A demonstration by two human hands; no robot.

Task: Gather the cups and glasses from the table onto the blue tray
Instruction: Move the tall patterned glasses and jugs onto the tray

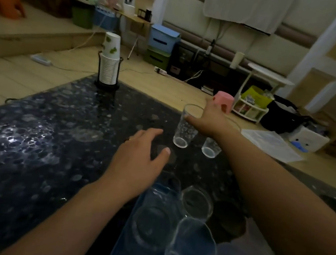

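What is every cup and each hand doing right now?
Tall glass: upright on table, right thumb touching it.
Short glass: upright on table.
Pink cup: upside down.
Paper cups: stacked in holder.
Right hand: reaching over glasses.
Left hand: open, empty.

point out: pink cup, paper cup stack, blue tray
pink cup (225,98), head view, on its upturned side wall.
paper cup stack (109,65), head view, mid-stack of white rims in the black holder.
blue tray (120,246), head view, bare left edge.

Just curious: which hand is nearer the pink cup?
The right hand: it reaches out just in front of the pink cup. The left hand hovers much nearer the person, over the table.
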